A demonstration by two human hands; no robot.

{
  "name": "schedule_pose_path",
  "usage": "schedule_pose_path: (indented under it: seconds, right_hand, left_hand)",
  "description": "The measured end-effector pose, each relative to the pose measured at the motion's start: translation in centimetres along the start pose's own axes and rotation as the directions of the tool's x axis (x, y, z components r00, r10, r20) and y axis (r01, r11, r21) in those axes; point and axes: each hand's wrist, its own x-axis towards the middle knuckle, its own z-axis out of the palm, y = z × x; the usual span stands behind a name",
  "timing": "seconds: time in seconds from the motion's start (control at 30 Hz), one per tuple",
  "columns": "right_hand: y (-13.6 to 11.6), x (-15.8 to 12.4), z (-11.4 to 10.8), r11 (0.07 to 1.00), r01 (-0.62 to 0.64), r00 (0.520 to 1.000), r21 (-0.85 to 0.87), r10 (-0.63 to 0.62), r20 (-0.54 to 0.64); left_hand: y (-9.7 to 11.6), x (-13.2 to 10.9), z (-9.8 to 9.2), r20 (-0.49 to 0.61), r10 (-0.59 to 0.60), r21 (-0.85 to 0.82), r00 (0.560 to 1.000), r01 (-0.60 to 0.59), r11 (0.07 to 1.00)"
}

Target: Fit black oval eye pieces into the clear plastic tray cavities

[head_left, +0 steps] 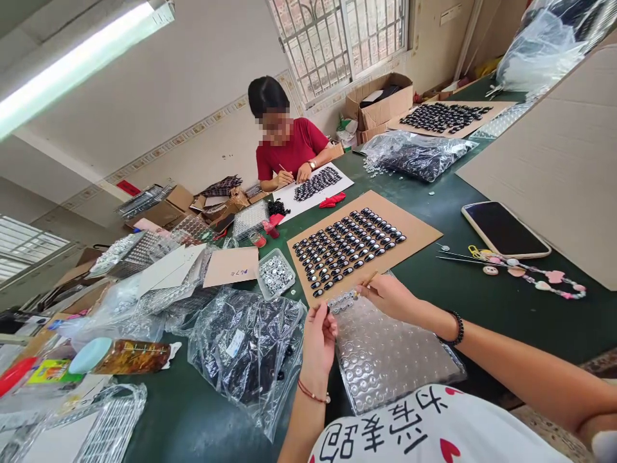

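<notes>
Plastic dimpled sheet (395,350) | glossy ovals (348,247) | left hand (319,335) pinching black bit (328,309) | right hand (388,298): unclear

A dark piece (328,309) between the left hand's (319,339) fingertips is too small to identify, and so is whatever the right hand (388,297) has at its fingertips. Left of the left hand, a crinkled bag (222,328) obscures its dark contents. Far right of the right hand, a cardboard sheet (544,154) is cut off.
</notes>
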Motion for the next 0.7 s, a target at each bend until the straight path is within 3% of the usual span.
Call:
schedule_pose_path:
  seconds: [0.1, 0.2, 0.3, 0.37, 0.47, 0.7]
  right_hand:
    - [-0.3, -0.7, -0.7, 0.994, 0.071, 0.997, 0.088, -0.068, -0.034]
    - [-0.4, -1.5, -0.9, 0.983, 0.149, 0.989, 0.106, -0.149, -0.010]
    - [-0.5, -2.1, -0.7, 0.973, 0.214, 0.976, 0.080, -0.217, 0.020]
    - [-0.5, -2.3, -0.5, 0.967, 0.247, 0.968, 0.064, -0.249, 0.024]
    - [-0.6, -2.6, -0.2, 0.955, 0.293, 0.955, 0.052, -0.295, 0.021]
    - [-0.7, -2.9, 0.3, 0.933, 0.360, 0.933, 0.014, -0.361, 0.019]
  left_hand:
    - [-0.6, -0.4, -0.1, 0.069, 0.188, 0.400, 0.980, -0.200, 0.894]
    - [-1.3, -1.0, 0.0, 0.234, 0.253, 0.706, 0.939, -0.343, 0.619]
    - [-1.6, -1.5, 0.5, 0.340, 0.276, 0.826, 0.899, -0.426, 0.370]
    - [-1.6, -1.7, 0.7, 0.360, 0.293, 0.854, 0.886, -0.439, 0.279]
    - [-1.4, -1.6, 0.9, 0.363, 0.301, 0.869, 0.882, -0.437, 0.233]
    - [-1.4, -1.4, 0.7, 0.382, 0.248, 0.859, 0.890, -0.441, 0.260]
